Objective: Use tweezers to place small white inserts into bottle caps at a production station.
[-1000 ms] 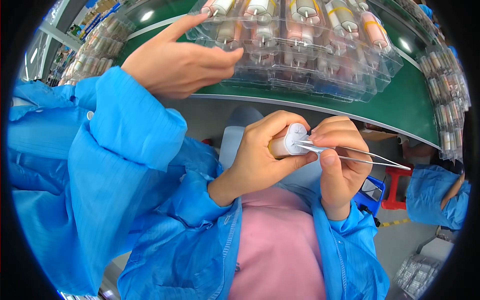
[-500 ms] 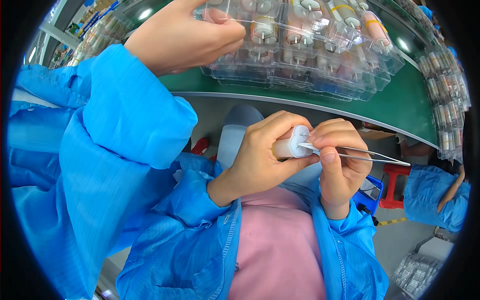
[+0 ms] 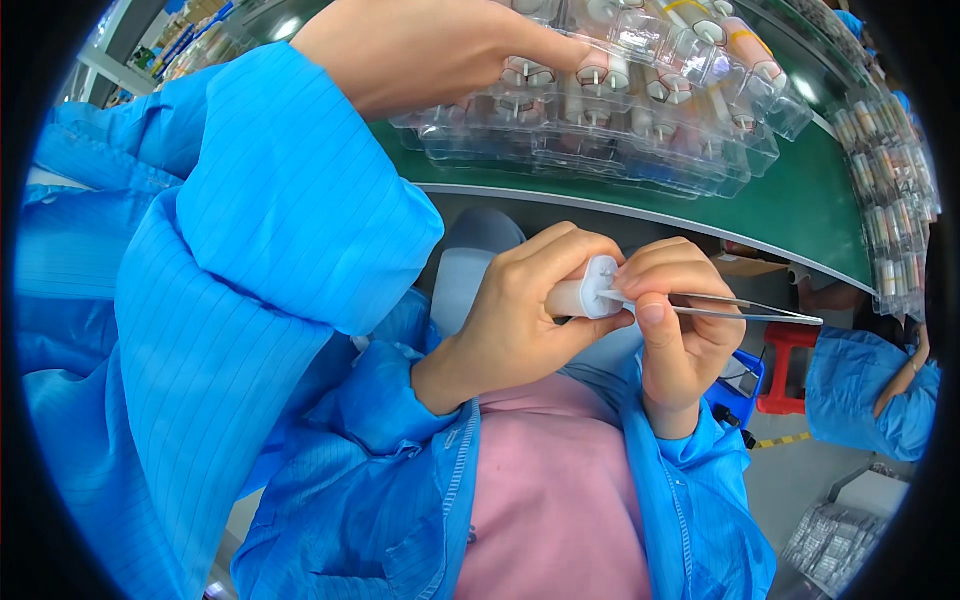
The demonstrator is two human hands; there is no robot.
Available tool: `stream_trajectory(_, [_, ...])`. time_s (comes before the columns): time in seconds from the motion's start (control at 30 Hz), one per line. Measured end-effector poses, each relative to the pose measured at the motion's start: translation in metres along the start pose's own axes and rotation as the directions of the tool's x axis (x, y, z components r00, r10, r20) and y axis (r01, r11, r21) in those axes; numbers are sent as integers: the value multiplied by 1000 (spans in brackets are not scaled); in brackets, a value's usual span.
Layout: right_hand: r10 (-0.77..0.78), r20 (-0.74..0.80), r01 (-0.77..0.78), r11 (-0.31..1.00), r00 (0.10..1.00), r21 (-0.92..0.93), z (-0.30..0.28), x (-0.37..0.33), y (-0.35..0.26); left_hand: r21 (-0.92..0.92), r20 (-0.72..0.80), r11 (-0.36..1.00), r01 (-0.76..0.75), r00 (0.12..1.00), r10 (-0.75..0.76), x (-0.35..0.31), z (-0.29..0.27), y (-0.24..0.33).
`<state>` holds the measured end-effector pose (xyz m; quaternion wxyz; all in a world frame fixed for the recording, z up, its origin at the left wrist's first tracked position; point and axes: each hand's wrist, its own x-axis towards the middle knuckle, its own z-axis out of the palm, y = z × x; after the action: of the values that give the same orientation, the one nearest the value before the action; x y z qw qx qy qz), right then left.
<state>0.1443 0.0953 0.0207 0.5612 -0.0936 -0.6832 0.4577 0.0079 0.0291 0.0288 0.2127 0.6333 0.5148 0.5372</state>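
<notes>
1. Head view, left hand: the left hand point(image 3: 525, 305) is closed round the pale cylindrical piece point(image 3: 567, 300), which sits in front of the torso, near the table edge, with its white end face point(image 3: 600, 283) turned toward the right hand.

2. Head view, right hand: the right hand point(image 3: 685, 335) pinches metal tweezers point(image 3: 790, 319) between thumb and fingers. Their tips are at the end face; whether they grip anything there, I cannot tell.

3. Progress: work on the end face appears under way, and since the tweezers are at it, this piece is probably not finished. Similar cylinders point(image 3: 750, 48) lie in clear trays point(image 3: 640, 145) on the green table point(image 3: 820, 225); nothing shows which of them are done or how many are left.

4. Hidden or unclear: fingers cover much of the held piece and the middle of the tweezers. The small details on the end face are hard to make out. A co-worker's hand point(image 3: 430, 55), cut off by the upper edge, covers part of the trays; whether it touches them is unclear.
</notes>
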Motion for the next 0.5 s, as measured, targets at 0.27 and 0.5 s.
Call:
stream_trajectory(0.27, [49, -5, -49, 999, 999, -8, 2, 2, -7, 11, 7, 1000, 18, 1000, -18, 0, -2, 4])
stream_trajectory(0.5, [136, -20, -134, 987, 990, 86, 14, -5, -13, -41, 28, 996, 75, 997, -74, -15, -15, 7])
